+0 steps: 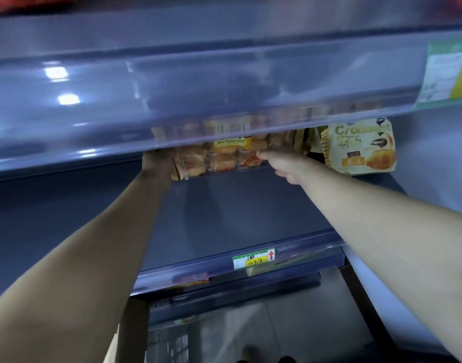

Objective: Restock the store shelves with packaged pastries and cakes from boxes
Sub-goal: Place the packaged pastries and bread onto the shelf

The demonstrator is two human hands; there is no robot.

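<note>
- Deep at the centre of the frame, a pack of mini French bread (224,155) stands on the dark shelf (224,205), close to its back. The upper part of the pack is hidden behind the clear front strip (198,100) of the shelf above.
- The long axis of the pack runs from left to right across the frame, and one hand is at each end of it.
- The left hand (157,163) touches the left end of the pack. Its fingers are in shadow and partly behind the wrapper, so I cannot tell if they curl round it or only press.
- The right hand (279,163) reaches the right part of the pack. Its fingers lie rather straight against the front of the wrapper and the thumb hangs free below, so it seems to press and not to grasp.
- Just to the right of the pack stands a croissant bag (361,148), upright. If the two touch, I cannot say.
- The pack lies straight ahead of both hands, further into the shelf, and both are equally near. I judge the coming move is a push toward the back, or a small slide to the right beside the croissant bag; for that slide the right hand is in the way.
- The pack is well apart from the front edge, where a price label (253,259) with a red arrow hangs.
</note>
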